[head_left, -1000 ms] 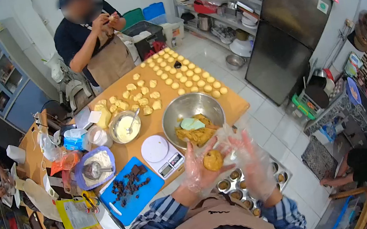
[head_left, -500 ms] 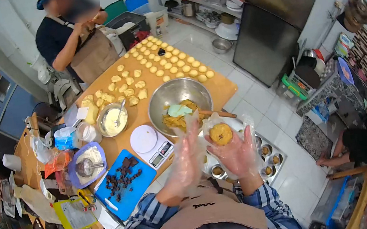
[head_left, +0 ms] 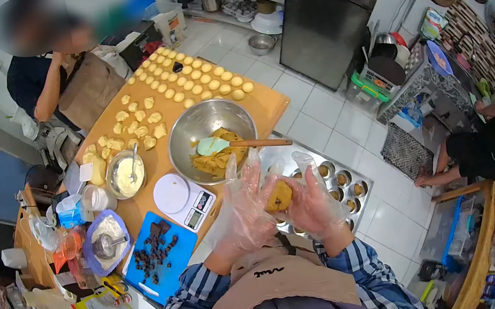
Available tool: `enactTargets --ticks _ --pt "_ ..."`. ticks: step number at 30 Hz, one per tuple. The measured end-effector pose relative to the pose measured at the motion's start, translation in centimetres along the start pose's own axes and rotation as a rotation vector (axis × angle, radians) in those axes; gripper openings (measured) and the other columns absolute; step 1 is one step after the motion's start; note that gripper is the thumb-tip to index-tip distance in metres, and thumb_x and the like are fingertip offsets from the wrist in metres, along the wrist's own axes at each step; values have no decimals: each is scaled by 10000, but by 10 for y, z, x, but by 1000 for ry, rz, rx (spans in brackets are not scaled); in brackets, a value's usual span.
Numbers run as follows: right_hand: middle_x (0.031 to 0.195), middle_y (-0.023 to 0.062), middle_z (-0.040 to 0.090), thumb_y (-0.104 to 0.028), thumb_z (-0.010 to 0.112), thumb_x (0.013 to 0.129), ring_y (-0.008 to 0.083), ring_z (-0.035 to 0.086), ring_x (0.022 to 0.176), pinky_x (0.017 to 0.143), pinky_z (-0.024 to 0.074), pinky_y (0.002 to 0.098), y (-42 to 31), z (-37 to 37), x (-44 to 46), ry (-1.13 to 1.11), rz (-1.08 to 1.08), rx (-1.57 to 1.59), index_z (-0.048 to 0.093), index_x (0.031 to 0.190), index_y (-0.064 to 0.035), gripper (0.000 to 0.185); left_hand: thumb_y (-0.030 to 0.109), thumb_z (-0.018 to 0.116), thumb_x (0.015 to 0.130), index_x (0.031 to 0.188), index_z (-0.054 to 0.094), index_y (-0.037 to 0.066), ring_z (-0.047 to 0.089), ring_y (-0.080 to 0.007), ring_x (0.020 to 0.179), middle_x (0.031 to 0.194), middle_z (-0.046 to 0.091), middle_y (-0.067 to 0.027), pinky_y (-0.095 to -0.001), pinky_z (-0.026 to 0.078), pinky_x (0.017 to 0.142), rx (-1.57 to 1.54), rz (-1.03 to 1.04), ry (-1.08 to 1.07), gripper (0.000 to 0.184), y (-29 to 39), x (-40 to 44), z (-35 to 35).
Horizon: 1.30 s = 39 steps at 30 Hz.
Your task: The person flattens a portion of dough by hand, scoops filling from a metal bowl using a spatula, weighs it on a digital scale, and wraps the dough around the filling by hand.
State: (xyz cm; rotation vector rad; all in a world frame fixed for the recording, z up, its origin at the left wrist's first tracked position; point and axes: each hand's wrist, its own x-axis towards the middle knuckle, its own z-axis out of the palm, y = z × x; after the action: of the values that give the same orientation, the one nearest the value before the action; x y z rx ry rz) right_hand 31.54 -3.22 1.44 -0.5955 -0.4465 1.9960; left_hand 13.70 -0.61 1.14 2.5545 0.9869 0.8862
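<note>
A round yellow-brown dough ball (head_left: pixel 279 195) with a dark spot on its face sits between my two hands, in front of my apron. My left hand (head_left: pixel 243 213), in a clear plastic glove, presses against the ball's left side, fingers pointing up. From the right, my right hand (head_left: pixel 316 203), gloved the same way, cups the ball. Just beyond them stands a steel mixing bowl (head_left: pixel 183 140) with yellow-brown dough (head_left: pixel 213 162) and a pale green spatula (head_left: pixel 212 145) in it. Under my right hand lies a metal tray (head_left: pixel 365 173) of round tins with dough inside.
Left of my hands are a kitchen scale (head_left: pixel 172 194) and a blue cutting board (head_left: pixel 177 263) with chocolate chunks. Several yellow dough balls (head_left: pixel 205 87) sit in rows on the table's far end. One person (head_left: pixel 46 83) stands at the far left; another (head_left: pixel 491 143) is at the right.
My hands have come together around the dough ball, which moved down and left from my raised right palm. The camera view has shifted, so the table and bowl appear farther left.
</note>
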Motion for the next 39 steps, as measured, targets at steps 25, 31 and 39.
enactTargets --ticks 25,31,39 --pt "889 87 591 -158 517 916 227 592 777 647 484 309 62 -312 87 692 -391 -981 583 973 -42 145 558 375 915 1384 425 31 367 -235 1185 1342 403 -127 -338 294 943 -392 -994 766 708 -55 -114 -43" --pt "754 79 634 -151 606 804 219 612 670 576 472 358 80 -421 165 783 -315 -1384 646 791 -42 117 541 315 956 1393 389 -7 490 -313 1164 1403 422 -193 -423 419 955 387 -902 820 704 -100 -153 -71" --pt "875 153 646 -115 612 773 330 618 845 727 489 417 72 -413 228 793 -276 -1893 652 890 -49 140 731 287 857 1429 322 13 335 -318 1340 1465 324 -202 -438 298 1095 477 -831 973 919 -121 -164 -68"
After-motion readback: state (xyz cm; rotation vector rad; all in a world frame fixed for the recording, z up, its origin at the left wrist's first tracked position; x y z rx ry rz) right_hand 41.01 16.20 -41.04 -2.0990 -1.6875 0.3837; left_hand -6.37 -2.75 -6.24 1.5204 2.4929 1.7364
